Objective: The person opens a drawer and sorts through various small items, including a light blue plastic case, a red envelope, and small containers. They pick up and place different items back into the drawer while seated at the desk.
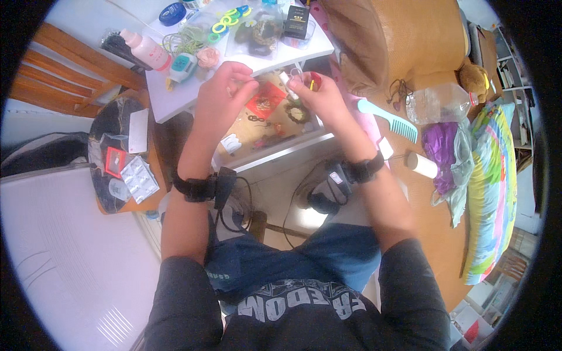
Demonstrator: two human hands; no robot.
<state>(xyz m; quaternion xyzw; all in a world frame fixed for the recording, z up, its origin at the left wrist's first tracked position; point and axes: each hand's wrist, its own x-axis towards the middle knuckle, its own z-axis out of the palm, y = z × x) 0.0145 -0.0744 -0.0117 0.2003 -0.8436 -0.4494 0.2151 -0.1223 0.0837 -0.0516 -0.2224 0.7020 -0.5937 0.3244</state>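
Observation:
My left hand (226, 94) is over the left side of an open drawer (281, 153), fingers curled and thumb near the index fingertip. Something thin and pale seems to be at those fingertips, too small to make out. My right hand (325, 98) grips a small white tube (288, 85) together with a clear ring-shaped piece (296, 72). A red and yellow item (314, 81) also shows in its grasp. Below the hands, the drawer holds a red paper square (265, 100) with fine metallic pieces on it, a dark beaded bracelet (297, 112) and other small trinkets.
On the white tabletop (175, 103) stand a pink spray bottle (147, 50), hair ties (226, 24) and a black box (297, 22). To the right lie a turquoise comb (388, 120), a plastic bottle (434, 103) and a white cylinder (422, 165). Blister packs (139, 179) rest on the left stool.

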